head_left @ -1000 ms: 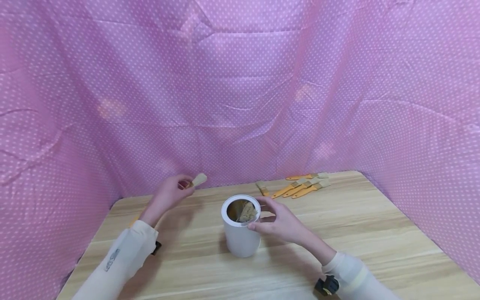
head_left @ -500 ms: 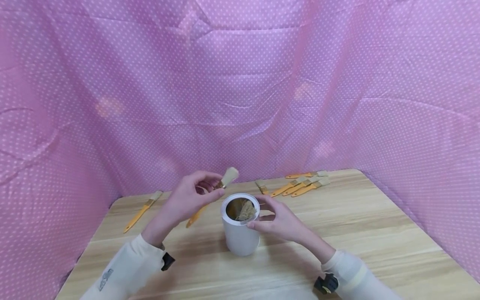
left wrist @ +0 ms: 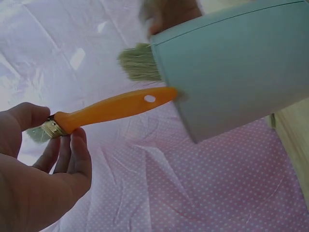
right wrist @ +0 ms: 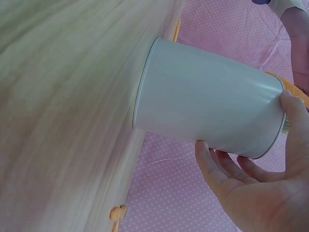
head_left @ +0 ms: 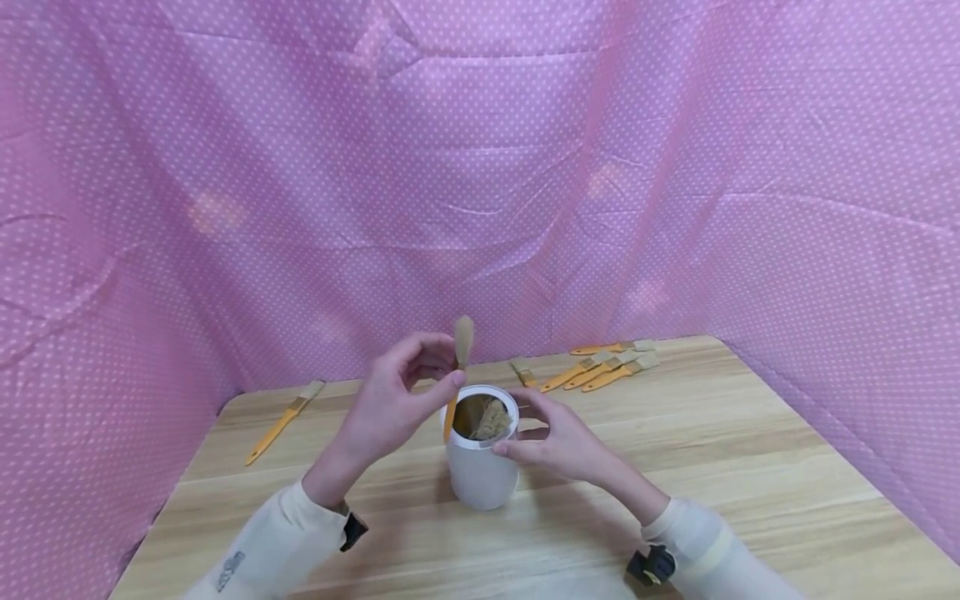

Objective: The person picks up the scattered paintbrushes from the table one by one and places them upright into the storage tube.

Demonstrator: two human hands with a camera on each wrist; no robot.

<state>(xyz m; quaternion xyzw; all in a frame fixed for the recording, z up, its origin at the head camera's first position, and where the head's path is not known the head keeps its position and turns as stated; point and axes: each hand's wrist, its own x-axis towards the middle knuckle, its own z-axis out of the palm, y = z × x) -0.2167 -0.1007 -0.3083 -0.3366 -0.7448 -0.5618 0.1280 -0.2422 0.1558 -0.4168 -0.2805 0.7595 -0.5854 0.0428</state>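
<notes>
My left hand (head_left: 397, 400) pinches a paintbrush (left wrist: 116, 107) at its metal ferrule, bristles up and orange handle down. The tip of that handle overlaps the left rim of a white can (head_left: 483, 479) in the head view. Standing upright on the table, the can holds at least one brush, whose pale bristles (head_left: 492, 419) show inside the opening; the rest of it is hidden. From the right side my right hand (head_left: 558, 442) grips the can near its top, with thumb and fingers spread around the wall.
Another paintbrush (head_left: 281, 425) lies at the left of the wooden table (head_left: 720, 467). Several more paintbrushes (head_left: 611, 375) lie at the back right, beside a single brush (head_left: 524, 374) behind the can. A pink dotted cloth (head_left: 480, 167) hangs around the table's back and sides.
My left hand has carried the paintbrush rightward from the back left to the can and turned it from tilted to nearly upright. The right hand and the can have stayed put.
</notes>
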